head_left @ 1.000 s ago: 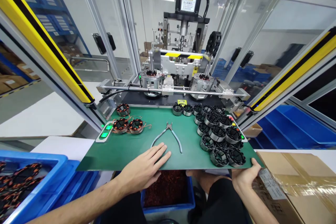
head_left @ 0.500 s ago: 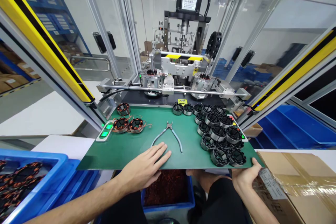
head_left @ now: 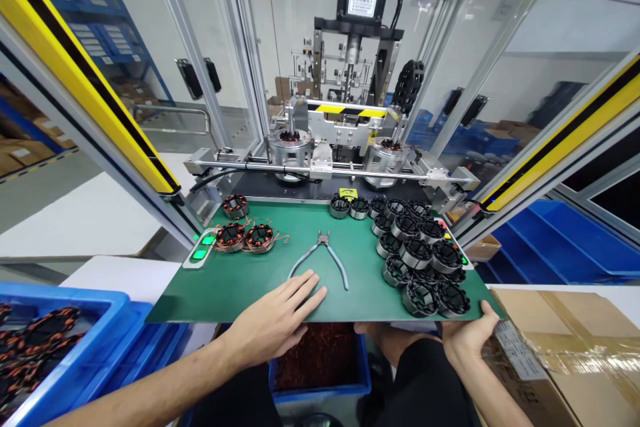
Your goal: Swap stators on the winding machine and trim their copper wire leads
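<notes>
My left hand (head_left: 280, 313) lies flat over the front edge of the green worktop (head_left: 210, 287), fingers stretched out. Its fingertips are beside the left handle of a pair of cutting pliers (head_left: 344, 275), which rests with its blue handles spread. At the worktop's front right corner, my right hand (head_left: 465, 340) grips the edge, thumb on top and the other fingers hidden below. Close to that hand, several black-and-silver stator cores (head_left: 420, 298) stand grouped, some stacked. Three stators wound with copper wire (head_left: 259, 237) sit at the back left, two with loose wire ends.
Behind the worktop stands a winding machine with two metal fixtures (head_left: 290, 153) and a crossbar (head_left: 345, 172). Yellow-black posts (head_left: 95, 87) flank it. A blue bin of wound stators (head_left: 105, 307) is at left, a cardboard box (head_left: 575, 327) at right, and a blue scrap bin (head_left: 367, 363) below.
</notes>
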The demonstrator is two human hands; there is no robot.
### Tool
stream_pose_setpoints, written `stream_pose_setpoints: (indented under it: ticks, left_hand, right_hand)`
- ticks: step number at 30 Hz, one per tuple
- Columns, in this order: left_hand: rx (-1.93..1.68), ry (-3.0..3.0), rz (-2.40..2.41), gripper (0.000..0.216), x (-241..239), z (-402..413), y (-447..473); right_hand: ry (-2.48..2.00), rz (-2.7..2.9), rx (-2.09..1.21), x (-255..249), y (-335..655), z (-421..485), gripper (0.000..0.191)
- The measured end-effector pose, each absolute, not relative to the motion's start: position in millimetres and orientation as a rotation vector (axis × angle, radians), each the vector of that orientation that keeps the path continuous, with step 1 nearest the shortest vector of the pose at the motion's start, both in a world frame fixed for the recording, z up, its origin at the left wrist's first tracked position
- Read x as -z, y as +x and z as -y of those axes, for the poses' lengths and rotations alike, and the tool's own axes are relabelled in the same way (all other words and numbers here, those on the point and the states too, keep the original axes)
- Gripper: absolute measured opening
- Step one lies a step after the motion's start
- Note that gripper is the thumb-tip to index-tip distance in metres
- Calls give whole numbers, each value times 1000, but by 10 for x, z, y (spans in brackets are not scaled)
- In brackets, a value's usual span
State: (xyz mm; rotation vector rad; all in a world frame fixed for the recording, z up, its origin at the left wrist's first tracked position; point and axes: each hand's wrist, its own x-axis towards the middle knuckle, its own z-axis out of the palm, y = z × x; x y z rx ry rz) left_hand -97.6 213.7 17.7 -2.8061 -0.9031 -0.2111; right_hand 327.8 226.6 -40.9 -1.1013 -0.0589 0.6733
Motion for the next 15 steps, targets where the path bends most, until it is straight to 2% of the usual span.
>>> stream_pose_setpoints:
  ticks: [15]
  left_hand:
    - [188, -2817, 919, 78, -193, -2133, -979]
  right_hand:
    - [-1090, 99, -668, 412, 3286, -2273, 49]
